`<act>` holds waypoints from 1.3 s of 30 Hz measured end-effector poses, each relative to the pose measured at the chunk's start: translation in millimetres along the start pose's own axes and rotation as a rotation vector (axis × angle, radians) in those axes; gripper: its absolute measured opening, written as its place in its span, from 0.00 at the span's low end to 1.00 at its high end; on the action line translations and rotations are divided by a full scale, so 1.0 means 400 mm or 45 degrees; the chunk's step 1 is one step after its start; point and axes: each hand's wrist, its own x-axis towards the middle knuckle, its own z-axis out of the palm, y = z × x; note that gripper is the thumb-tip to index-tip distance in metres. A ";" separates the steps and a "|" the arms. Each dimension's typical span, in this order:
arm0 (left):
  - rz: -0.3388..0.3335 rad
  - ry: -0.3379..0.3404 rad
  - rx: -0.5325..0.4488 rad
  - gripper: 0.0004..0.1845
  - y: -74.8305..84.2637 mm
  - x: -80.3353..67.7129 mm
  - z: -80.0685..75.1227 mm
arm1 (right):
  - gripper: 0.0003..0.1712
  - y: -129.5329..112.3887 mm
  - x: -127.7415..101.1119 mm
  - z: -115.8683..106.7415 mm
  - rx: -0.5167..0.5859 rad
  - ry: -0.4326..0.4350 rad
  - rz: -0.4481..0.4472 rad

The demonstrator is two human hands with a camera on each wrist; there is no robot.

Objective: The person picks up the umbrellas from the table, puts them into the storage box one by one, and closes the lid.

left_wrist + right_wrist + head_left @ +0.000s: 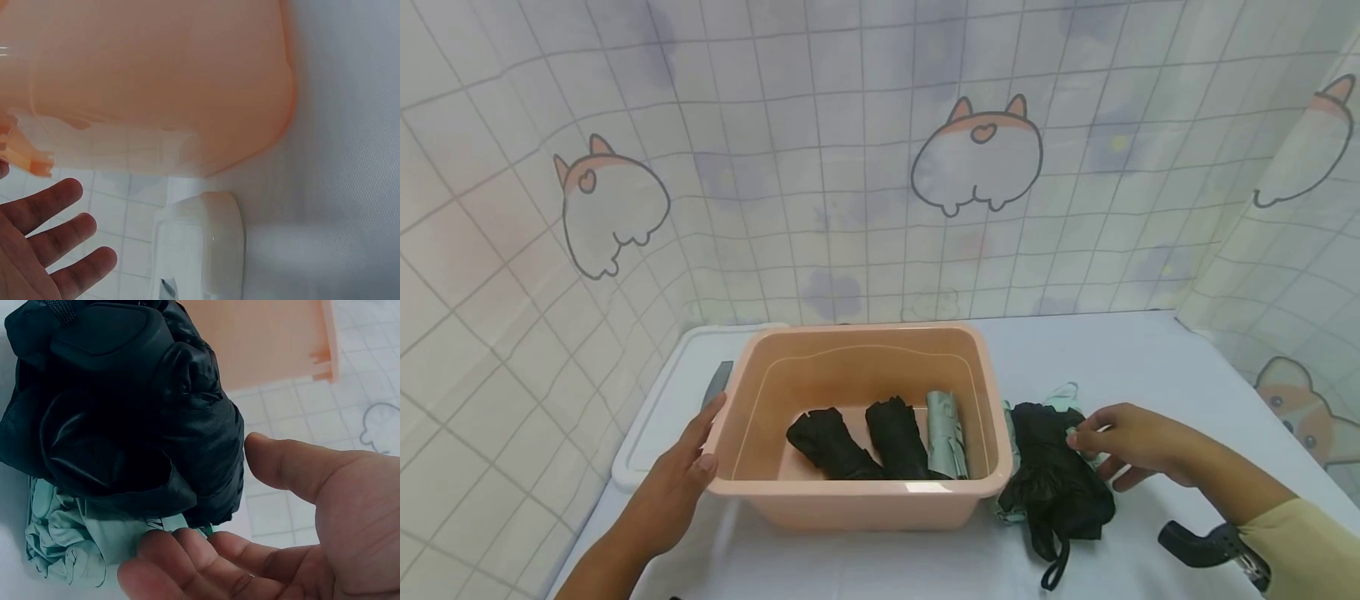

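My left hand [679, 486] is at the left rim of a peach plastic basin [857, 510]; its fingers [62, 237] look straight and spread in the left wrist view. Inside the basin lie two black folded bundles [835, 446] and a pale green rolled one [945, 433]. To the right of the basin, a loosely folded black umbrella [1054, 475] with a wrist loop lies over a crumpled mint-green fabric bundle [75, 540]. My right hand [1138, 443] is beside the umbrella's far end, thumb and bent fingers apart, fingertips near the green fabric.
A white lidded tray or board [658, 408] lies behind and left of the basin, with a grey blade-like piece [718, 383] on it. A white table [1120, 350] carries everything. Tile-patterned curtains [850, 167] close off the back and sides.
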 end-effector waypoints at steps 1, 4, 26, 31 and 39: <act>0.003 0.001 -0.001 0.31 -0.001 0.000 0.000 | 0.42 -0.002 0.000 0.001 0.004 -0.007 0.001; 0.002 0.003 0.001 0.31 -0.002 0.000 0.001 | 0.44 -0.006 0.002 0.006 0.018 -0.016 0.012; -0.007 0.013 -0.003 0.31 0.000 0.000 0.007 | 0.38 -0.034 0.018 0.054 -0.036 -0.008 0.015; -0.007 0.015 0.004 0.31 0.001 0.001 0.006 | 0.43 -0.048 0.016 0.059 -0.067 0.022 0.018; 0.012 0.018 -0.010 0.31 0.003 0.001 0.006 | 0.47 -0.058 0.022 0.068 -0.064 0.054 0.020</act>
